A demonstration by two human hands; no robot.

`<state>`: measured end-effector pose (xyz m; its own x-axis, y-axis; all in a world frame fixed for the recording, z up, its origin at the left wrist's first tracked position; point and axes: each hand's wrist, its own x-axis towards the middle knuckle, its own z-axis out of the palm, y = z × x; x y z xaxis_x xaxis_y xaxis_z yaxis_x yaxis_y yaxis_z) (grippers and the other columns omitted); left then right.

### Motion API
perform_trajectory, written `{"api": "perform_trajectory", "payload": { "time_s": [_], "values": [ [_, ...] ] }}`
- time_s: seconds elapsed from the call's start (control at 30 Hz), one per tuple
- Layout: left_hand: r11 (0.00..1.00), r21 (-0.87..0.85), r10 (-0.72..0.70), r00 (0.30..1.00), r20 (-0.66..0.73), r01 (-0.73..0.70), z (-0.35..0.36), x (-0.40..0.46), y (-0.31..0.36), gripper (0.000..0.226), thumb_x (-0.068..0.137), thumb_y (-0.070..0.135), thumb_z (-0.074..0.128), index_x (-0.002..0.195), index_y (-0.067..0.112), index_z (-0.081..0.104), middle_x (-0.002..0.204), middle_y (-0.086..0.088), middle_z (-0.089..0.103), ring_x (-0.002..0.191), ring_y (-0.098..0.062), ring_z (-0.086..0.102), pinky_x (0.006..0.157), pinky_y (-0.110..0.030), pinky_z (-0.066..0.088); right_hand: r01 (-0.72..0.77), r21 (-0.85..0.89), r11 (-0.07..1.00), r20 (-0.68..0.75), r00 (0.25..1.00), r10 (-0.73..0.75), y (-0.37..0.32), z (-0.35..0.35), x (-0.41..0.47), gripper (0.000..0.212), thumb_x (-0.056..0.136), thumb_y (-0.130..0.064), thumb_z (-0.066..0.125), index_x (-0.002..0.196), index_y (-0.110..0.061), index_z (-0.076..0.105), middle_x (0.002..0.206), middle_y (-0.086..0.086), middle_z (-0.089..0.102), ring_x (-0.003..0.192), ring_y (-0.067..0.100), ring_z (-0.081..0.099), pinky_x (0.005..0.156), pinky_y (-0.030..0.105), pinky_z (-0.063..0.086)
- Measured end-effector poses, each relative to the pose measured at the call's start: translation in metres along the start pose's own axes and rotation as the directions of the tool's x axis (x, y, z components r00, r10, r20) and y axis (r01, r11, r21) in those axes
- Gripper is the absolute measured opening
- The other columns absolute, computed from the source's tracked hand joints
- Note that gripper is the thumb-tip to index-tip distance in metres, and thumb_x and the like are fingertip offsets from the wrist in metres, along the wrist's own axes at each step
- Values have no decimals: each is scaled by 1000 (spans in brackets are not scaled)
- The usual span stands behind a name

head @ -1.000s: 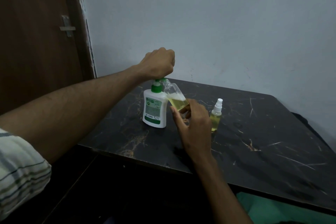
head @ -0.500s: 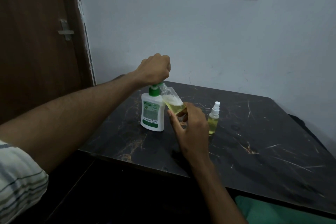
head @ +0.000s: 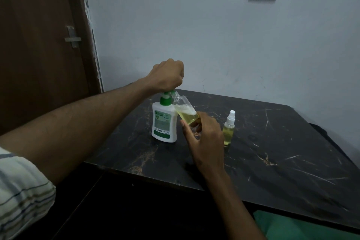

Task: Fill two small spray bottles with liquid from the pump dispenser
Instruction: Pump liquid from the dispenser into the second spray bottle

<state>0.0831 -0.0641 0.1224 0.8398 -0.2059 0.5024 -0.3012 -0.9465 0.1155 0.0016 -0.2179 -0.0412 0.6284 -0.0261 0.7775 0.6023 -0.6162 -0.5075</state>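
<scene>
Fist (head: 169, 75) presses green pump (head: 166, 98); clear tilted bottle (head: 184, 110) beneath.

Before you is a dark marble-patterned table (head: 272, 152) with pale and brownish veins. On it stands your white pump dispenser (head: 164, 122) with its green collar, and well to its right a capped small spray bottle (head: 229, 128) of yellowish liquid, upright.

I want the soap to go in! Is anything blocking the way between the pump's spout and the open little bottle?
Nothing visible blocks it. The right hand tilts the open bottle so its neck sits right at the pump dispenser spout, under the left hand. The capped bottle stands apart.
</scene>
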Motion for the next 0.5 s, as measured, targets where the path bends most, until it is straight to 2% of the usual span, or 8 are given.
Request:
{"api": "perform_trajectory", "payload": {
  "time_s": [0.07, 0.17, 0.23, 0.3, 0.43, 0.5],
  "values": [
    [1000, -9, 3, 1000, -11, -3, 1, 1, -1, 30, 80, -3, 50, 63, 21, 43, 65, 6, 47, 57, -14, 43, 55, -32, 32, 1, 0, 1000, -2, 1000, -1, 0, 0, 0, 32, 97, -51, 64, 109, -20, 64, 91, -11, 54, 81, 8, 50, 69, 17, 38],
    [1000, -23, -14, 1000, -3, 14, 8, 1, -7, 22, 84, 0, 51, 71, 17, 52, 71, 4, 55, 63, -16, 53, 59, -33, 43, -5, -2, 1000, 11, 1000, 5, 1, 1, 1, 34, 97, -52, 62, 109, -20, 64, 92, -10, 55, 82, 8, 49, 70, 16, 36],
    [1000, -12, -14, 1000, 2, 14, 8, 1, -6, 24, 79, 0, 51, 65, 19, 48, 69, 3, 54, 62, -19, 51, 62, -36, 45, -7, 5, 1000, 9, 1000, 7, 0, 0, 0, 36, 97, -53, 63, 112, -20, 64, 93, -9, 57, 83, 9, 50, 70, 16, 36],
    [1000, 1, -3, 1000, 4, 3, 5, 1, -4, 27, 76, -1, 50, 61, 20, 42, 65, 3, 49, 59, -18, 46, 61, -36, 41, -3, 2, 1000, 6, 1000, 3, 0, -1, 0, 36, 97, -52, 63, 113, -19, 64, 94, -8, 58, 83, 9, 51, 70, 17, 37],
    [1000, -2, -3, 1000, -15, 3, 7, 4, -7, 21, 82, 1, 51, 68, 17, 50, 84, -4, 64, 70, -22, 57, 66, -39, 49, -3, 1, 1000, 1, 1000, 3, 1, 0, 1, 36, 97, -52, 63, 112, -19, 64, 93, -8, 58, 83, 9, 51, 70, 18, 38],
    [1000, -12, -14, 1000, -19, 13, 10, 2, -10, 21, 85, 3, 51, 71, 19, 51, 89, -4, 65, 72, -21, 58, 68, -39, 48, 3, 2, 1000, -3, 1000, -3, 1, 0, 1, 35, 97, -51, 63, 111, -19, 64, 92, -10, 55, 82, 8, 50, 70, 15, 36]
  ]
}}
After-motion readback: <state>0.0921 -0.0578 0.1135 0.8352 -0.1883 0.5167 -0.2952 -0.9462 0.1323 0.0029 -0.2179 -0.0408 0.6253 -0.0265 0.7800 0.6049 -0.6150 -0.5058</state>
